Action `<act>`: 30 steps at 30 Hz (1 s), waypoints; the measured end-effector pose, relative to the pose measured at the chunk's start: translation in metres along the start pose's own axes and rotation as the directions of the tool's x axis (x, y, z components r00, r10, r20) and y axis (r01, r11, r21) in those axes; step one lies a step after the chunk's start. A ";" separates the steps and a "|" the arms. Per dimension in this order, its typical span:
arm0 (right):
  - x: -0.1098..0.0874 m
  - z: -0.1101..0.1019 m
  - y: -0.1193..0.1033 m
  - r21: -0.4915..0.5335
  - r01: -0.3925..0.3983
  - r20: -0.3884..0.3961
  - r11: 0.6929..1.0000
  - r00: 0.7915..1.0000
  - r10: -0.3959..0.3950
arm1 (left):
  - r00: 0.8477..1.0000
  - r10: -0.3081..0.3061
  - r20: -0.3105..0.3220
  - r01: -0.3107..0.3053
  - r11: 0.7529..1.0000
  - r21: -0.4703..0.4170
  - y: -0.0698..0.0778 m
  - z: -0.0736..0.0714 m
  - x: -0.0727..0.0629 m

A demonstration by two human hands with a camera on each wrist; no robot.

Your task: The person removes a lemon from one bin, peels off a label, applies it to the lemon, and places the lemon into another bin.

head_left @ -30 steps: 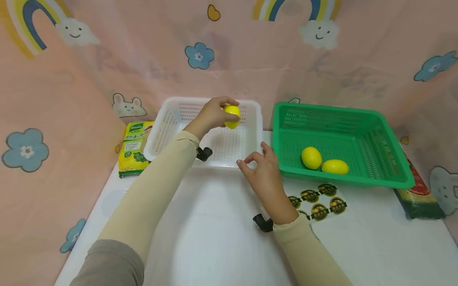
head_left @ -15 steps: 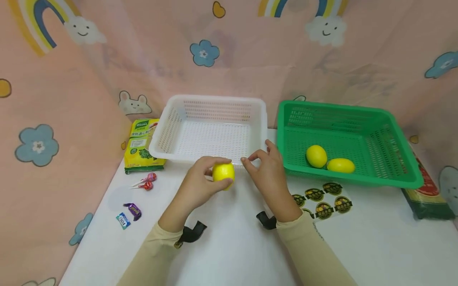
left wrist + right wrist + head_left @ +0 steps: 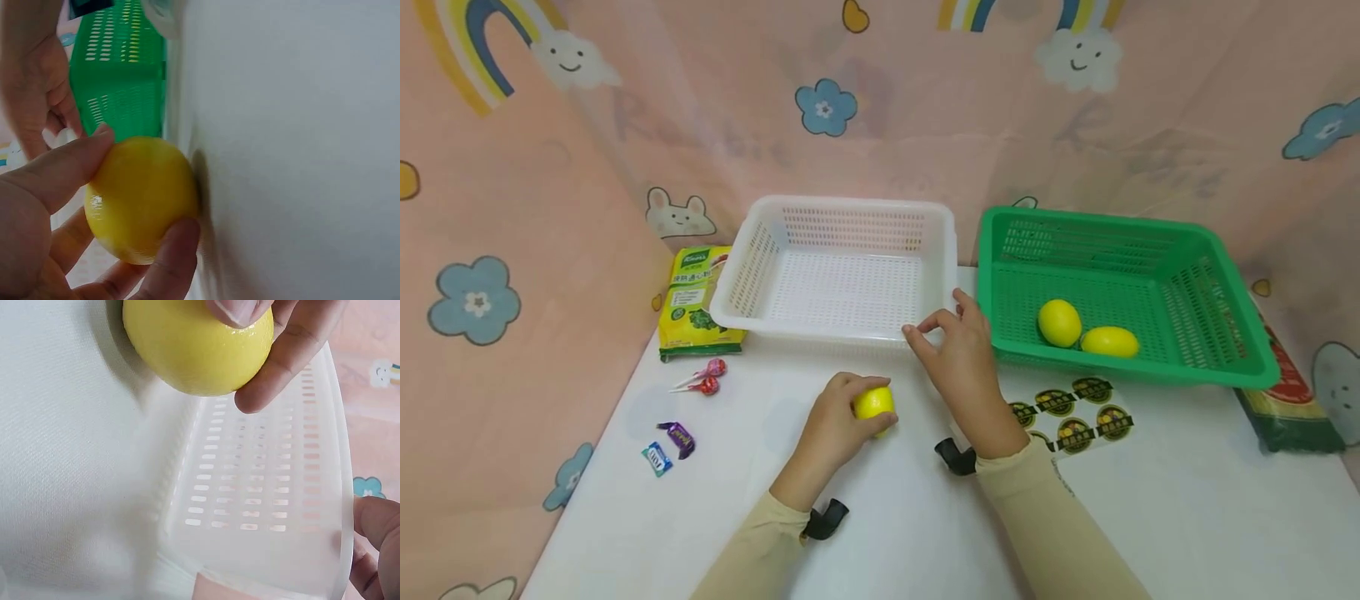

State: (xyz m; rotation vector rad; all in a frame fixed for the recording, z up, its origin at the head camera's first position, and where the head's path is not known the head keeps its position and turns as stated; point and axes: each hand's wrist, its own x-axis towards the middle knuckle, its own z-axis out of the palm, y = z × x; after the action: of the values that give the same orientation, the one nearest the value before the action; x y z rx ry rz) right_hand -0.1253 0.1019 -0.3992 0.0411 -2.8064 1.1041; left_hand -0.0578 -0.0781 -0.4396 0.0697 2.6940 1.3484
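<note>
My left hand [image 3: 838, 421] holds a yellow lemon [image 3: 872, 403] between thumb and fingers, close over the white table in front of the white basket [image 3: 820, 327]. In the left wrist view the lemon [image 3: 140, 197] shows glossy, with its shadow right beside it on the tabletop. My right hand [image 3: 958, 367] stays at the near right corner of the white basket, thumb and fingertips at its rim. In the right wrist view its fingers [image 3: 378, 525] lie against the basket's rim. Two more lemons [image 3: 1060, 323] lie inside the green basket [image 3: 1120, 371] to the right.
A yellow Knorr packet [image 3: 696, 304] leans left of the white basket. Two lollipops [image 3: 703, 386], a purple-wrapped candy [image 3: 679, 437] and a small blue-white one [image 3: 657, 458] lie at left. A sheet of round stickers [image 3: 1075, 415] is near my right wrist; another packet [image 3: 1292, 400] stands far right.
My left hand has carried the lemon out from above the white basket, toward me and down to the table in front. My right hand has stayed at the basket's corner.
</note>
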 end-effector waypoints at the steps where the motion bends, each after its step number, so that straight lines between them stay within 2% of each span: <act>1: 0.000 -0.001 0.000 0.000 0.005 0.002 1.000 1.000 -0.005 | 1.000 -0.002 -0.004 0.002 1.000 0.003 0.000 0.001 0.000; 6: 0.001 -0.012 0.001 0.011 0.014 0.039 1.000 0.999 -0.015 | 1.000 0.018 -0.017 -0.016 0.994 0.109 0.005 0.003 -0.002; 9: -0.007 -0.030 0.005 0.059 0.022 0.011 0.998 1.000 -0.023 | 0.994 0.082 -0.067 -0.070 0.983 0.171 0.012 0.005 -0.004; 11: -0.018 -0.046 0.011 0.119 0.042 -0.050 0.992 0.998 -0.036 | 0.975 0.169 -0.142 -0.143 0.974 0.175 0.019 0.008 -0.006; 13: -0.031 -0.060 0.021 0.171 0.067 -0.115 0.983 0.992 -0.047 | 0.936 0.283 -0.212 -0.241 0.949 0.201 0.025 0.015 -0.008; 14: -0.037 -0.067 0.027 0.196 0.068 -0.140 0.978 0.989 -0.041 | 0.914 0.334 -0.231 -0.284 0.932 0.224 0.028 0.021 -0.009; 15: -0.044 -0.073 0.033 0.212 0.060 -0.157 0.976 0.987 -0.027 | 0.900 0.370 -0.230 -0.316 0.918 0.241 0.030 0.027 -0.011; 16: -0.050 -0.077 0.040 0.222 0.043 -0.169 0.974 0.986 -0.005 | 0.897 0.389 -0.208 -0.336 0.908 0.251 0.033 0.033 -0.012; 17: -0.056 -0.082 0.047 0.226 0.015 -0.169 0.974 0.985 0.024 | 0.906 0.390 -0.166 -0.341 0.903 0.263 0.036 0.040 -0.014; 18: -0.062 -0.085 0.054 0.220 -0.022 -0.161 0.975 0.985 0.058 | 0.920 0.375 -0.113 -0.334 0.903 0.270 0.038 0.048 -0.015; 20: -0.072 -0.089 0.068 0.180 -0.100 -0.121 0.979 0.985 0.123 | 0.952 0.307 -0.006 -0.295 0.920 0.257 0.044 0.062 -0.017; 22: -0.081 -0.091 0.083 0.110 -0.157 -0.051 0.981 0.985 0.163 | 0.970 0.235 0.069 -0.244 0.943 0.226 0.048 0.074 -0.018; 24: -0.087 -0.089 0.097 0.036 -0.170 0.039 0.985 0.985 0.168 | 0.977 0.194 0.093 -0.208 0.960 0.187 0.052 0.084 -0.018; 27: -0.093 -0.085 0.112 -0.046 -0.168 0.150 0.985 0.974 0.173 | 0.982 0.167 0.088 -0.175 0.981 0.089 0.058 0.096 -0.018; 30: -0.097 -0.083 0.120 -0.064 -0.176 0.181 0.982 0.966 0.185 | 0.988 0.134 0.082 -0.126 0.986 -0.105 0.062 0.107 -0.016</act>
State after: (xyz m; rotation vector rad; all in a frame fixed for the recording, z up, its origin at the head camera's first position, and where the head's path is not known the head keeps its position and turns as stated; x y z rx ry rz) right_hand -0.0288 0.2439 -0.4329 -0.1256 -3.0538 1.1243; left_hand -0.0285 0.0421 -0.4521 0.2935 2.5841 1.4764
